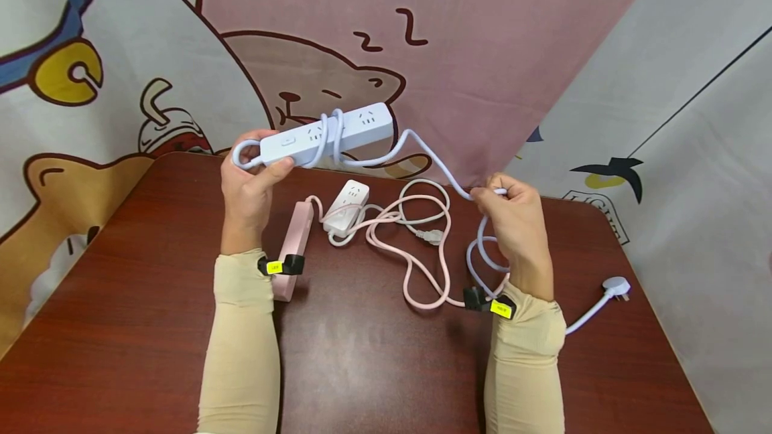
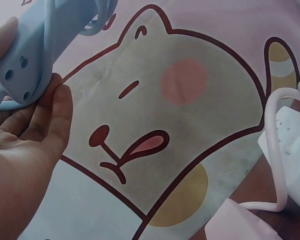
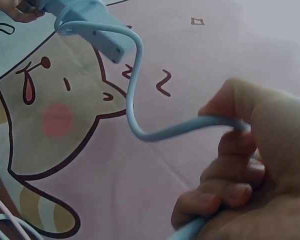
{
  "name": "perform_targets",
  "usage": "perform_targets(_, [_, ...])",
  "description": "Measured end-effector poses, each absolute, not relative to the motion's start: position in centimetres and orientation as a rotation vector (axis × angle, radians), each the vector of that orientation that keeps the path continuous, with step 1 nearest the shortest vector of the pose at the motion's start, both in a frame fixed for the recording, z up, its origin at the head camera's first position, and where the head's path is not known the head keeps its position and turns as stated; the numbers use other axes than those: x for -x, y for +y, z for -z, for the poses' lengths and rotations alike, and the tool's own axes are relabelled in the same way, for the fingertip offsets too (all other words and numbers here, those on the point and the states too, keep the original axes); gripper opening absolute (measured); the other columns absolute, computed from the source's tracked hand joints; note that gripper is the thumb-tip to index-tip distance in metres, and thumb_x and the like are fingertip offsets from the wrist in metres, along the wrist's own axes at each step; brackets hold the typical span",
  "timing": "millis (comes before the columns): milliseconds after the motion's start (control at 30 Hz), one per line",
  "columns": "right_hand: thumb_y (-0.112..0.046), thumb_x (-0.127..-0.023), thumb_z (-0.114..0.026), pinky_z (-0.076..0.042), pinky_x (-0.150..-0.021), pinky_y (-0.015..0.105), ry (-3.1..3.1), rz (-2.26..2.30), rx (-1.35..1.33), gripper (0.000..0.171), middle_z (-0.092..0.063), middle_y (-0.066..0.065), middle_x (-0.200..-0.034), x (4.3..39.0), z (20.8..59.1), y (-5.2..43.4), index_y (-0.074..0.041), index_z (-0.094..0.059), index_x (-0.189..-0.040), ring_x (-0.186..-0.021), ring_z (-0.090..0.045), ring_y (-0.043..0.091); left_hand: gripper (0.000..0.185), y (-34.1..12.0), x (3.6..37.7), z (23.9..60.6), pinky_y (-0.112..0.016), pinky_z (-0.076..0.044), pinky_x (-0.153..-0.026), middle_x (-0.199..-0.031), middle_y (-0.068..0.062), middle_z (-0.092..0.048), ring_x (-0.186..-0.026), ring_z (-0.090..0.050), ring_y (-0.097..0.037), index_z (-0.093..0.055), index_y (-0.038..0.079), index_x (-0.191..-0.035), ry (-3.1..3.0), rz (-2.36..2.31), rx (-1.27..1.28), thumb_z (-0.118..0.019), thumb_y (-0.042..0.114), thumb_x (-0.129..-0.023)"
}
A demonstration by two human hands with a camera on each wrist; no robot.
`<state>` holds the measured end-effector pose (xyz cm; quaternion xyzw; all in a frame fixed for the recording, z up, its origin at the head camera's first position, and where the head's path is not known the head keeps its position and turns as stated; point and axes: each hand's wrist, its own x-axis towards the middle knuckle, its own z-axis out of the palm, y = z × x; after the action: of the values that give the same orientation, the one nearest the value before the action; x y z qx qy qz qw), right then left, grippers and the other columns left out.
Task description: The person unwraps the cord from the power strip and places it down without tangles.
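A light blue power strip (image 1: pixel 368 124) is held up above the table's back edge, its cord wound around its middle. My left hand (image 1: pixel 246 186) grips its left end, thumb on the near side, where the cord loops out. In the left wrist view the underside of the strip (image 2: pixel 20 65) shows small round holes. My right hand (image 1: pixel 515 213) pinches the blue cord (image 1: pixel 437 161) to the right of the strip, thumb against curled fingers. More of that cord hangs below the hand in loops, and its plug (image 1: pixel 616 286) lies at the table's right side.
On the brown table (image 1: pixel 374 367) lie a pink power strip (image 1: pixel 295 236), partly behind the left wrist, and a small white power strip (image 1: pixel 346 206). Their pink cord (image 1: pixel 444 246) and white cord tangle near a grey-white plug (image 1: pixel 431 237). A cartoon-printed curtain (image 1: pixel 482 32) hangs behind.
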<state>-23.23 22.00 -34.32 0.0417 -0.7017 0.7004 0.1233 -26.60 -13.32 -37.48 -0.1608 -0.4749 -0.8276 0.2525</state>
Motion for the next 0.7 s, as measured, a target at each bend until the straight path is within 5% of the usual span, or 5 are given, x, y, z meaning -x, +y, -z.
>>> perform_targets(267, [-0.008, -0.089, -0.070, -0.032, -0.048, 0.021, -2.140, -2.035, 0.252, 0.041, -0.041, -0.009, -0.054, 24.2, 35.0, 22.7, -0.012, -0.048, -0.054, -0.050, -0.040, 0.009, 0.042, -13.5, 26.4, 37.5, -0.021, -0.055, -0.077, -0.096, -0.003, -0.070, -0.089, -0.066, -0.012, -0.069, 0.005, -0.107, -1.336, 2.273, 0.458, -0.062, -0.022, -0.074])
perform_targets(700, [-0.018, -0.096, -0.068, -0.042, -0.058, 0.025, -1.979, -2.132, 0.413, 0.044, -0.034, -0.008, -0.055, 25.2, 36.4, 24.1, -0.011, -0.046, -0.059, -0.053, -0.038, 0.011, 0.042, -13.7, 25.7, 37.7, -0.021, -0.056, -0.074, -0.100, -0.004, -0.069, -0.088, -0.065, -0.012, -0.068, 0.003, -0.111, -1.579, 2.394, 0.583, -0.062, -0.022, -0.077])
